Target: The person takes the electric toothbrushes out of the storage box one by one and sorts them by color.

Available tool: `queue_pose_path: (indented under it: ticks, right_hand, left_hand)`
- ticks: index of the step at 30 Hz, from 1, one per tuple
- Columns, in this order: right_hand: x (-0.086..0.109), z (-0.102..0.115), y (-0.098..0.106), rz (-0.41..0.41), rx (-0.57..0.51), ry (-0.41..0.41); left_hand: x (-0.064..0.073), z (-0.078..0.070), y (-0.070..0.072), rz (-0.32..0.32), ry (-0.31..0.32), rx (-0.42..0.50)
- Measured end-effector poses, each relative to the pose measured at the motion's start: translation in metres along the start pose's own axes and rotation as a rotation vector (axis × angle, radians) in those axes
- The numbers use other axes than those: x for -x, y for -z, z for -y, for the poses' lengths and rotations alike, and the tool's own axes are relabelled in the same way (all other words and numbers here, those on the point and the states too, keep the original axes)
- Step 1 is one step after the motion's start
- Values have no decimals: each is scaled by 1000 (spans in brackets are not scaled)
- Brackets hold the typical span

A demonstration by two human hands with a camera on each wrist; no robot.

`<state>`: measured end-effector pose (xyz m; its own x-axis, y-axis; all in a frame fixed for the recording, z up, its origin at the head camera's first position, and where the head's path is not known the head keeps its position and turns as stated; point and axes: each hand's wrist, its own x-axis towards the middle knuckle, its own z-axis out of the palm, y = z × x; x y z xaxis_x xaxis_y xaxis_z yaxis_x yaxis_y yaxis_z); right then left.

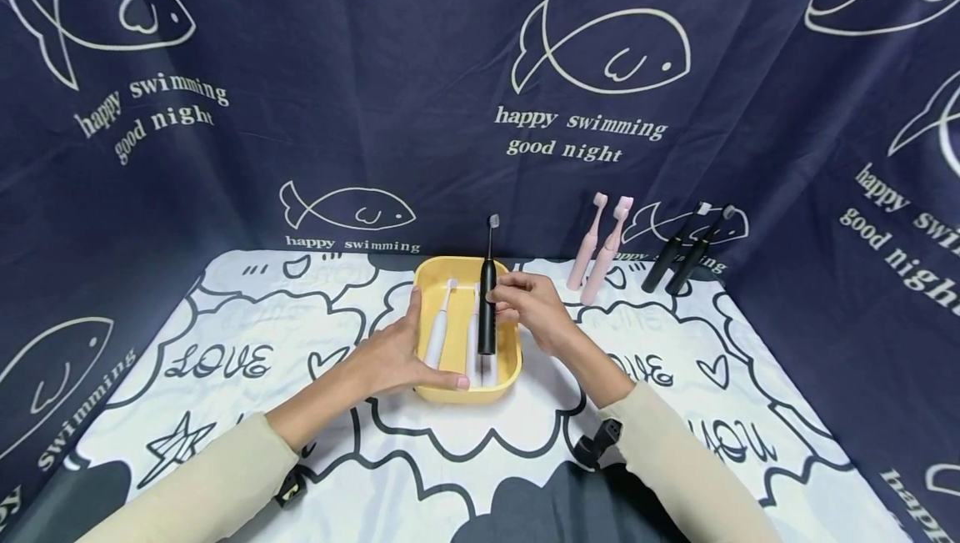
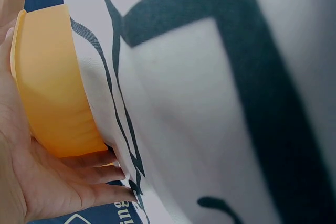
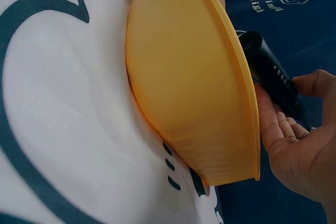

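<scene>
My right hand pinches a black electric toothbrush by its handle, brush head up, above the right part of a yellow bin. In the right wrist view the black toothbrush is between thumb and fingers beside the bin's rim. My left hand grips the bin's left side, thumb at the front rim; in the left wrist view its fingers spread along the outer wall. Inside the bin lie white electric toothbrushes, one partly hidden behind the black one.
Pink electric toothbrushes lie at the back right of the patterned cloth. Two more black toothbrushes lie to their right. A dark blue fish-print curtain stands behind and at both sides.
</scene>
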<state>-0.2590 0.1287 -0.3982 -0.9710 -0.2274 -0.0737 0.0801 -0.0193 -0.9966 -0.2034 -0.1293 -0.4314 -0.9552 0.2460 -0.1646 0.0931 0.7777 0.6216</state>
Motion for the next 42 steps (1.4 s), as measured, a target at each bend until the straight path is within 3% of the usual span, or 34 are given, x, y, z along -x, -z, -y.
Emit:
queue_pose_path:
  ticks: [9,33,42]
  right_hand:
    - [9,-1,16,-21,56,2]
    - [29,0,45,-11,65,48]
    - [39,3,60,-46,116,33]
  left_hand:
    - [-1,0,0,-2,-6,9]
    - [1,2,0,-12,0,-1]
    - [1,0,0,-13,-12,9]
